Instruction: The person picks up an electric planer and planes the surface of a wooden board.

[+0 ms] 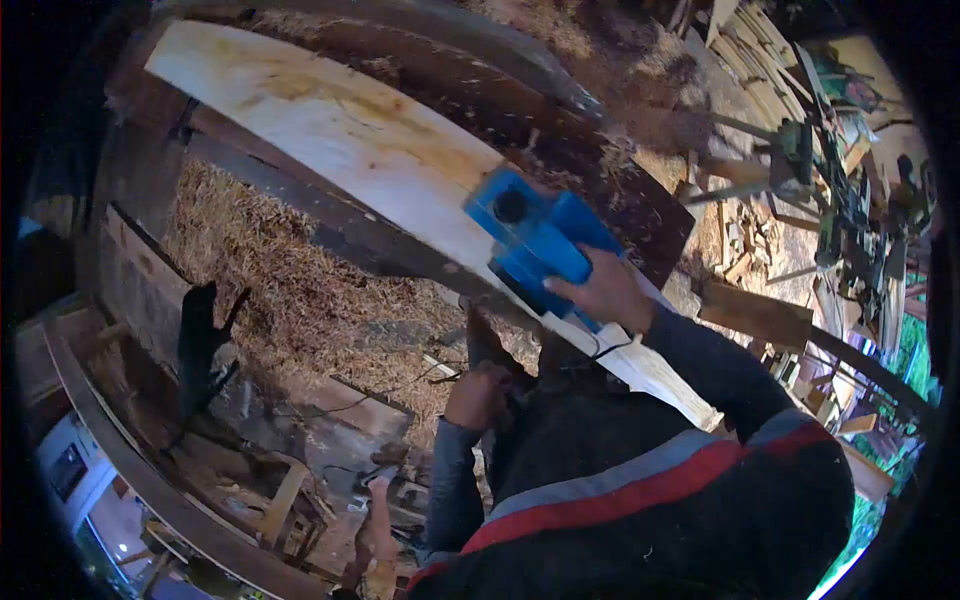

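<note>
A long pale wooden board (340, 130) lies slantwise on the bench, from the upper left down toward my body. On its upper face, near my side, sits a blue electric planer (545, 235). My right hand (610, 290) is wrapped round the planer's rear handle, and a dark cord (612, 348) shows below it. My left hand (478, 397) is low by my leg, beneath the board's edge and apart from the planer. Its fingers are curled; what they hold, if anything, is hidden.
Wood shavings (270, 270) cover the ground left of the board. Dark timber (650, 215) lies beyond the planer. Stacked wood strips (760, 60), dark metal machinery (795, 160) and offcuts (745, 240) stand at right. A curved wooden frame (130, 450) is at lower left.
</note>
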Tool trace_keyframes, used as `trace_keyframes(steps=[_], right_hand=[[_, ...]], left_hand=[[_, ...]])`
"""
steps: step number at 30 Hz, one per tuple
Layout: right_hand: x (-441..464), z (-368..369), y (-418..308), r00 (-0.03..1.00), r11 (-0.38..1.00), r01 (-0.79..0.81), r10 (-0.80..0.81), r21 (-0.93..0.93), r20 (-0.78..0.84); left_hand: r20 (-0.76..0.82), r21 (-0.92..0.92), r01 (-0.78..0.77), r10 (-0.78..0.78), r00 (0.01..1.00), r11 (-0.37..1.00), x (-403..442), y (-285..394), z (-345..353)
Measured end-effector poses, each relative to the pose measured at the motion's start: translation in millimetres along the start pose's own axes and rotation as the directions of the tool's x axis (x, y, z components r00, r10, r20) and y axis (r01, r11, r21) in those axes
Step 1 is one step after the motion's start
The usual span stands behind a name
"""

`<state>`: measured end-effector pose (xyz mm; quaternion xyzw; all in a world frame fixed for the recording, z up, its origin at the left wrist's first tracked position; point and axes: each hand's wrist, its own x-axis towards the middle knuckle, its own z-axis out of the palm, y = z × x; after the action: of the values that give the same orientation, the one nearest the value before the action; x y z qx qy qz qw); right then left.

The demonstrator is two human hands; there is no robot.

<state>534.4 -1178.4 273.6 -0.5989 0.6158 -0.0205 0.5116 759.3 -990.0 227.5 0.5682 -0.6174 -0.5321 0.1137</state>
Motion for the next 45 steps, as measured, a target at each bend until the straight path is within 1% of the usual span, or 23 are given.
trace_keyframes(steps=[2, 5, 9, 11, 12, 15, 17, 20, 22, 25, 27, 28, 30, 31, 33, 35, 36, 38, 40, 41, 43, 44, 45], right_hand=[[46, 16, -46, 0.994, 0.987, 0.108, -0.108, 0.122, -0.004], [104, 33, -132, 0.979, 0.977, 0.204, -0.205, 0.061, 0.005], [196, 64, -210, 0.910, 0.911, 0.413, -0.413, -0.009, -0.041], [240, 72, -255, 0.937, 0.941, 0.337, -0.332, -0.035, 0.108], [271, 82, -268, 0.924, 0.925, 0.378, -0.373, -0.049, 0.081], [322, 103, -328, 0.890, 0.892, 0.452, -0.450, -0.008, 0.078], [347, 118, -363, 0.866, 0.866, 0.500, -0.500, -0.023, 0.020], [379, 128, -394, 0.849, 0.850, 0.525, -0.527, -0.043, -0.045], [374, 129, -377, 0.871, 0.871, 0.487, -0.490, -0.058, -0.041], [328, 112, -331, 0.800, 0.783, 0.598, -0.597, -0.171, 0.063], [307, 101, -279, 0.911, 0.890, 0.410, -0.409, -0.199, 0.052], [254, 89, -256, 0.784, 0.782, 0.620, -0.620, -0.063, 0.023], [223, 85, -179, 0.829, 0.833, 0.553, -0.552, -0.016, -0.092], [179, 72, -159, 0.882, 0.883, 0.469, -0.467, 0.010, -0.061], [84, 45, -126, 0.960, 0.959, 0.281, -0.282, 0.045, 0.004], [51, 37, -20, 0.957, 0.954, 0.290, -0.287, 0.076, -0.049], [-4, 17, -25, 0.990, 0.989, 0.127, -0.131, -0.070, -0.046], [-53, 6, 53, 0.942, 0.946, 0.318, -0.323, -0.069, -0.095], [-112, -14, 75, 1.000, 0.999, -0.023, 0.023, 0.037, -0.003], [-129, -15, 95, 0.998, 0.997, -0.057, 0.058, 0.055, -0.009], [-151, -18, 139, 0.999, 1.000, -0.017, 0.017, 0.002, -0.031], [-151, 0, 212, 0.987, 0.996, 0.081, -0.085, -0.038, -0.139], [-151, -9, 202, 0.986, 0.996, 0.073, -0.079, -0.046, -0.146]], left_hand=[[-0.065, -0.065, 0.018, -0.022, 0.998, 0.998, -9, -13, -23], [-0.113, -0.043, 0.118, -0.122, 0.986, 0.992, -24, -41, -48], [-0.307, -0.163, 0.033, -0.083, 0.948, 0.986, -42, -63, -82], [-0.335, -0.229, 0.080, -0.156, 0.929, 0.970, -46, -68, -93], [-0.341, -0.230, 0.078, -0.155, 0.927, 0.970, -47, -70, -98], [-0.475, -0.284, 0.106, -0.236, 0.848, 0.953, -48, -66, -109], [-0.665, -0.274, 0.060, -0.234, 0.709, 0.960, -49, -52, -119], [-0.772, -0.195, 0.046, -0.182, 0.609, 0.980, -60, -36, -124], [-0.797, -0.224, 0.020, -0.195, 0.572, 0.974, -74, -21, -121], [-0.787, -0.291, -0.030, -0.221, 0.576, 0.956, -84, -25, -99], [-0.674, -0.376, -0.056, -0.232, 0.701, 0.925, -88, -43, -77], [-0.683, -0.352, -0.071, -0.204, 0.701, 0.933, -92, -44, -77], [-0.525, -0.228, -0.003, -0.120, 0.842, 0.974, -96, -43, -82], [-0.526, -0.210, -0.011, -0.103, 0.844, 0.978, -95, -40, -89], [-0.378, -0.065, -0.006, -0.019, 0.926, 0.998, -89, -33, -100], [-0.339, -0.030, -0.097, 0.081, 0.937, 0.995, -72, -26, -109], [-0.297, -0.004, -0.183, 0.174, 0.939, 0.983, -64, -23, -112], [-0.225, -0.088, -0.234, 0.209, 0.952, 0.968, -32, -15, -98], [-0.111, -0.201, -0.256, 0.238, 0.965, 0.946, -1, 4, -70], [-0.008, -0.148, -0.339, 0.342, 0.940, 0.929, 16, 17, -54], [0.116, -0.121, -0.436, 0.449, 0.886, 0.892, 37, 30, -43], [0.189, -0.106, -0.477, 0.488, 0.852, 0.873, 48, 36, -43], [0.254, -0.092, -0.518, 0.523, 0.814, 0.851, 60, 40, -44]])
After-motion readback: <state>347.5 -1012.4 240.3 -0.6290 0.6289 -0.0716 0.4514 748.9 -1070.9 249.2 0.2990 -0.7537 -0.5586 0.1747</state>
